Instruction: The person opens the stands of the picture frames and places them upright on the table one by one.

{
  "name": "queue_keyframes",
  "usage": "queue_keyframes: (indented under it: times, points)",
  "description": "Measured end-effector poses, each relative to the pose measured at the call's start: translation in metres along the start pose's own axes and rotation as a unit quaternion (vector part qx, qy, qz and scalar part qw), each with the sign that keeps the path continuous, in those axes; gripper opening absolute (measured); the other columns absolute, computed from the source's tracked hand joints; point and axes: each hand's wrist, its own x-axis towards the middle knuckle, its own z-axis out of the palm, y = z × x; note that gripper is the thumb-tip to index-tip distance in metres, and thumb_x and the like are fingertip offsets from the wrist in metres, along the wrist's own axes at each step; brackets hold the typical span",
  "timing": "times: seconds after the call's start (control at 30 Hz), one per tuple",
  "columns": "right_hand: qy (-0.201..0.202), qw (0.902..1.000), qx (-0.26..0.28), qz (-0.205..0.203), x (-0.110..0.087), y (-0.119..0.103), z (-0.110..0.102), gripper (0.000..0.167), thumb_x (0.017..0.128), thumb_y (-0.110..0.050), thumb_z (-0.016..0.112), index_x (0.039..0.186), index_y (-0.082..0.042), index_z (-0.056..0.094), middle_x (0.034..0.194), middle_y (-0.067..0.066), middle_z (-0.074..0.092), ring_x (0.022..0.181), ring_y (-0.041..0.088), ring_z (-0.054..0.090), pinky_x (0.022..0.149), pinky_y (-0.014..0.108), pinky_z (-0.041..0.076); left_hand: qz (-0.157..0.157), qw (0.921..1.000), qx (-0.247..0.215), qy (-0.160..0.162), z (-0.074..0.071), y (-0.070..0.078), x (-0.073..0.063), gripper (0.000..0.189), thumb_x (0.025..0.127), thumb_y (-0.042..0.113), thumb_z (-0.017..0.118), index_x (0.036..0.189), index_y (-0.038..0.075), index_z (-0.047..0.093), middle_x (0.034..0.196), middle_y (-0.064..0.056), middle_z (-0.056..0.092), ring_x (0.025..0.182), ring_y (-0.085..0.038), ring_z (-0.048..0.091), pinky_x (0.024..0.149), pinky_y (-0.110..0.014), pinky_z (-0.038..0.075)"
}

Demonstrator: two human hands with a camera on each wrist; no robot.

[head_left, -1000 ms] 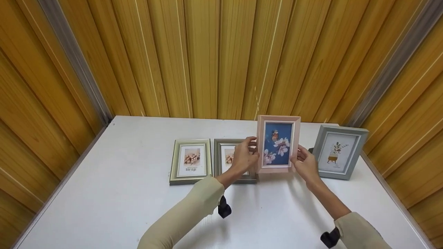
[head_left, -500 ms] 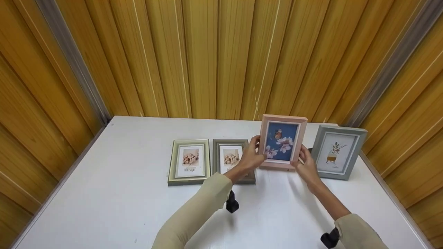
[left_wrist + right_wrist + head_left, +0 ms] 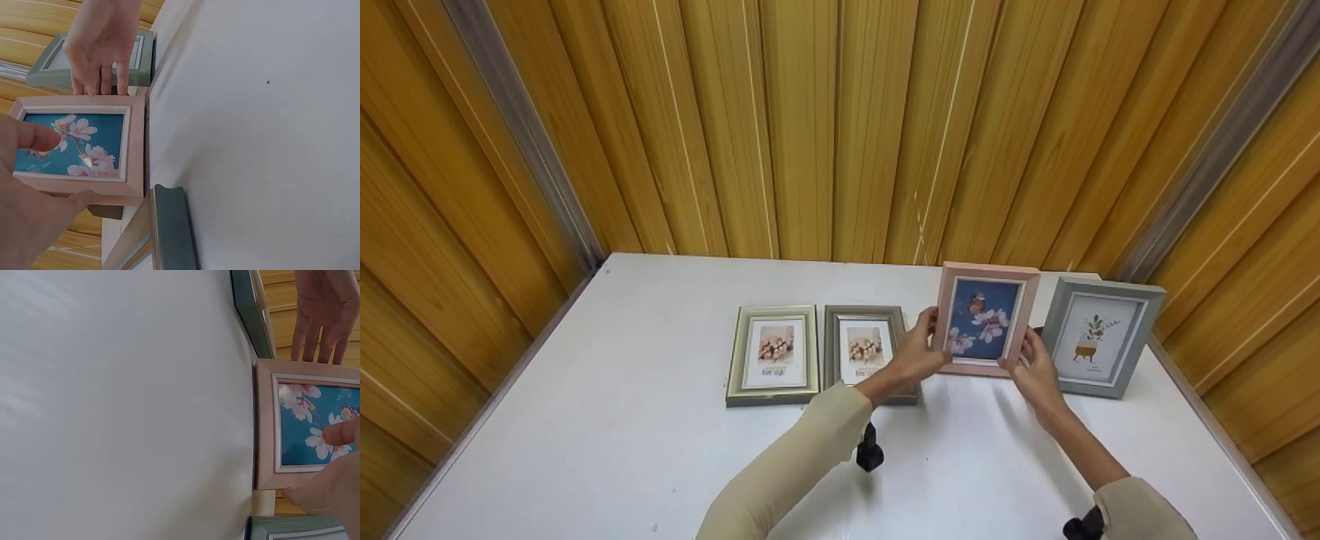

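Observation:
A pink photo frame [image 3: 990, 322] with a butterfly and pale blossoms on blue stands almost upright between the two hands. Its left side is held by my left hand [image 3: 916, 356], its right side by my right hand [image 3: 1039, 376]. Both thumbs reach over the front, seen on the left thumb [image 3: 42, 138] and right thumb [image 3: 340, 433] in the wrist views. The frame's lower edge is at or just above the white tabletop [image 3: 607, 420]; I cannot tell if it touches. Close by on the right, a grey-green frame [image 3: 1102, 337] with a potted-plant print stands tilted back.
To the left lie a gold-green frame [image 3: 774, 356] and a darker olive frame [image 3: 864, 346], both with a flower print. The left forearm covers part of the olive frame's lower edge. Yellow wood-look panels [image 3: 799, 127] wall the table's back and sides.
Both hands have shifted the pink frame to the right, closer to the grey-green one. As the left hand moved along, more of the olive frame came into view. The other frames stay put.

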Motion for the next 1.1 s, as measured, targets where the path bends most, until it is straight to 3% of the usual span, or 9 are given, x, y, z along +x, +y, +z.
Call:
queue_keyframes:
  times: [0.17,0.3,0.43,0.6,0.7,0.8,0.93,1.1]
  points:
    - [0.014,0.9995,-0.025,0.010,-0.005,-0.005,0.001,0.084,0.099,-0.005,0.050,0.163,-0.004,-0.004,0.171,0.021,0.006,0.159,0.040,0.009,0.129,0.048,0.017,0.011,0.9998,0.004,-0.018,0.000,-0.002,0.000,0.083,0.078,-0.005,0.064,0.154,0.005,0.032,0.153,-0.017,0.047,0.148,-0.035,0.042,0.122,-0.047,0.035]
    - [0.018,0.9986,-0.049,0.010,-0.008,-0.007,0.000,0.082,0.100,-0.006,0.049,0.163,-0.002,-0.002,0.170,0.024,0.010,0.158,0.041,0.013,0.128,0.049,0.020,0.007,0.9996,0.002,-0.027,-0.001,-0.001,-0.001,0.085,0.078,-0.004,0.064,0.155,0.005,0.030,0.155,-0.017,0.044,0.149,-0.035,0.040,0.123,-0.048,0.033]
    - [0.028,0.9972,-0.069,0.012,-0.013,-0.010,-0.002,0.078,0.101,-0.008,0.048,0.162,0.001,0.001,0.168,0.026,0.014,0.156,0.041,0.018,0.127,0.049,0.023,-0.006,0.9988,0.028,-0.040,-0.003,0.002,-0.005,0.089,0.079,-0.002,0.066,0.158,0.006,0.027,0.158,-0.019,0.042,0.145,-0.034,0.045,0.122,-0.049,0.035]
    - [0.063,0.9943,-0.085,0.011,-0.020,-0.014,-0.005,0.067,0.102,-0.009,0.048,0.160,0.006,0.017,0.162,0.028,0.031,0.151,0.042,0.033,0.124,0.047,0.032,-0.010,0.9955,0.067,-0.066,-0.013,0.007,-0.013,0.089,0.082,0.001,0.064,0.160,0.001,0.021,0.162,-0.024,0.034,0.150,-0.038,0.037,0.125,-0.049,0.030]
    - [0.068,0.9935,-0.086,0.033,-0.025,-0.014,-0.006,0.064,0.102,-0.012,0.048,0.157,0.008,0.024,0.157,0.030,0.039,0.145,0.043,0.042,0.112,0.042,0.048,-0.013,0.9919,0.102,-0.074,-0.025,0.007,-0.022,0.085,0.084,0.004,0.064,0.159,-0.002,0.023,0.162,-0.026,0.034,0.151,-0.041,0.035,0.124,-0.050,0.031]
    - [0.044,0.9951,-0.053,0.071,-0.030,-0.011,-0.009,0.065,0.102,-0.014,0.047,0.157,0.010,0.022,0.157,0.033,0.038,0.143,0.045,0.043,0.096,0.035,0.059,-0.027,0.9868,0.138,-0.080,-0.041,0.005,-0.033,0.082,0.085,0.005,0.064,0.157,-0.003,0.027,0.160,-0.027,0.037,0.150,-0.040,0.037,0.124,-0.049,0.032]
    - [-0.001,0.9942,0.000,0.107,-0.035,-0.005,-0.012,0.059,0.105,-0.014,0.044,0.154,0.014,0.025,0.155,0.036,0.036,0.138,0.044,0.049,0.089,0.032,0.061,-0.029,0.9809,0.179,-0.071,-0.066,-0.003,-0.047,0.077,0.083,0.003,0.063,0.153,-0.009,0.033,0.155,-0.031,0.043,0.148,-0.041,0.039,0.124,-0.050,0.031]
    - [-0.051,0.9931,-0.013,0.105,-0.039,-0.002,0.001,0.050,0.106,-0.013,0.048,0.145,0.016,0.039,0.140,0.034,0.055,0.108,0.022,0.069,0.087,0.032,0.062,0.004,0.9784,0.206,-0.017,-0.093,-0.014,-0.060,0.069,0.080,0.001,0.060,0.142,-0.021,0.038,0.144,-0.040,0.048,0.140,-0.051,0.044,0.120,-0.056,0.034]
